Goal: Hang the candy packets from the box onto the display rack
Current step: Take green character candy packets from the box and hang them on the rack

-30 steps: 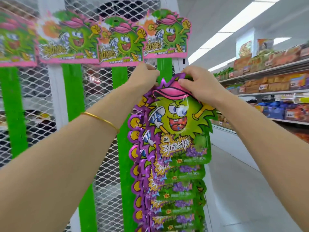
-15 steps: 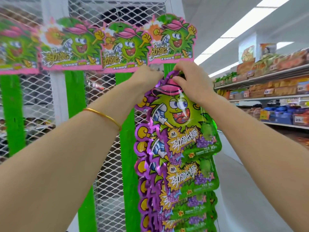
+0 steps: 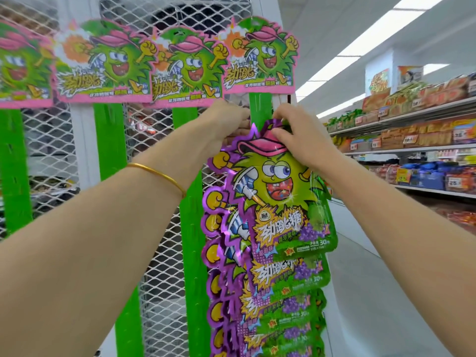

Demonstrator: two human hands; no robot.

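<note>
Right hand (image 3: 301,140) pinches the top candy packet (image 3: 278,197) at 12 o'clock; left hand (image 3: 226,122) curls at 11 o'clock, its hold hidden.

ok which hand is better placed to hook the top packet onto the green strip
Probably the right hand: it pinches the top packet by its pink cap, below the green strip. The left hand sits beside the strip, fingers hidden.

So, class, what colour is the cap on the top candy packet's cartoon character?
The cap is pink; the head view shows it best.
</note>
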